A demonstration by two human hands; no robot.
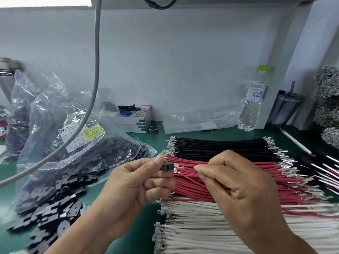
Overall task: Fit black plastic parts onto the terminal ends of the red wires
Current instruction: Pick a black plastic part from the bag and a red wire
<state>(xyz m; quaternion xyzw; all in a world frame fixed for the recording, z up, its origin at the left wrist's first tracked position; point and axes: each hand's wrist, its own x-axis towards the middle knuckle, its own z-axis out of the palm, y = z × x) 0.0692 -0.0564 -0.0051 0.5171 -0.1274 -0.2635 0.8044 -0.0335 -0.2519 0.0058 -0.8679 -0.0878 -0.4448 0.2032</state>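
At a green bench, left of the red wires (229, 178), spare parts (55, 215) spill from a bag (73, 143). Your left hand (135, 187) pinches one black part (167, 166); your right hand (236, 182) pinches a single wire above the stack, its silver terminal just short of the part. Not yet seated; nearly the whole stack waits bare.

Left hand (139, 182) is being held raised, thumb and forefinger pinched, remaining fingers curled. Right hand (238, 182) is being held opposite, fingertips (199, 169) pinched together, knuckles up.
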